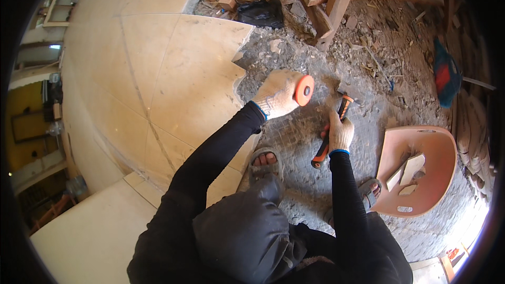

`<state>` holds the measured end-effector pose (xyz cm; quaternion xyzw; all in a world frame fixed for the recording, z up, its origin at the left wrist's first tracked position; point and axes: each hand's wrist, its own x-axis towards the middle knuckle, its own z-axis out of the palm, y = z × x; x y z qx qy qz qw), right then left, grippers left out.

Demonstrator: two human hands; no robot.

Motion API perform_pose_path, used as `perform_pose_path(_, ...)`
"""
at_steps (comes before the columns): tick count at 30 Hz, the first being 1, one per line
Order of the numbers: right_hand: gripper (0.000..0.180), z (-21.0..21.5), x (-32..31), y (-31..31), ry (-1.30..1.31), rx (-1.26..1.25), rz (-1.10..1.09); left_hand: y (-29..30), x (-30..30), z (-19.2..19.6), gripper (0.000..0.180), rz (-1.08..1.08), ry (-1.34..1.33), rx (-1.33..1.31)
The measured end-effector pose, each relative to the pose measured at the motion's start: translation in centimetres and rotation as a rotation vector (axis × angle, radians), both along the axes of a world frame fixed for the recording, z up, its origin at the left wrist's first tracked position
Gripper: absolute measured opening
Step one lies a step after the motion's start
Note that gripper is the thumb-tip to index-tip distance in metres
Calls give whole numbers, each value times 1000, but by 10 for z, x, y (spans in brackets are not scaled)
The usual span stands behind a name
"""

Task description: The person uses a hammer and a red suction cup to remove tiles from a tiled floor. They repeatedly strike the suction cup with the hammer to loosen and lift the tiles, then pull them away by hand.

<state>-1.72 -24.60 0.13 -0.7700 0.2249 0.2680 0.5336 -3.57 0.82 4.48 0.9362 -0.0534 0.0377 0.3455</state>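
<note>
My left hand (276,94), in a cream knit glove, is closed round a tool with a round orange hand guard (300,93) and a dark centre, which looks like a guarded chisel. Its blade is hidden. To the right, my gloved right hand (342,132) grips a hammer (320,153) by its orange and black handle. The handle slants, with the dark head at the far end, apart from the guard. Under both hands lies a grey, ridged mortar bed (286,139). Along its left side runs the jagged broken edge of the cream floor tiles (194,58).
A pink tub (444,179) holding several tile pieces (413,168) stands right of my right foot. Wooden trestle legs (336,8) rise at the far side, near a black plastic bag (261,13) and rubble. A teal cloth (446,76) hangs at the right.
</note>
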Motion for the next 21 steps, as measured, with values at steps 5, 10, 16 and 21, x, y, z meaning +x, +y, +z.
perform_pose_path(5, 40, -4, 1, -1, 24, -7, 2, 32, 0, -13, 28, 84, -21, 74)
perform_pose_path(10, 43, -3, 0, 0, 7, 16, -19, 30, 6, -22, 28, 189, -2, 22)
perform_pose_path(16, 36, 4, 0, -2, 28, 111, -12, 25, 17, -27, 23, 311, 13, 27)
perform_pose_path(21, 31, 6, 1, -6, 53, 168, -23, 26, 23, -35, 22, 388, -44, 62)
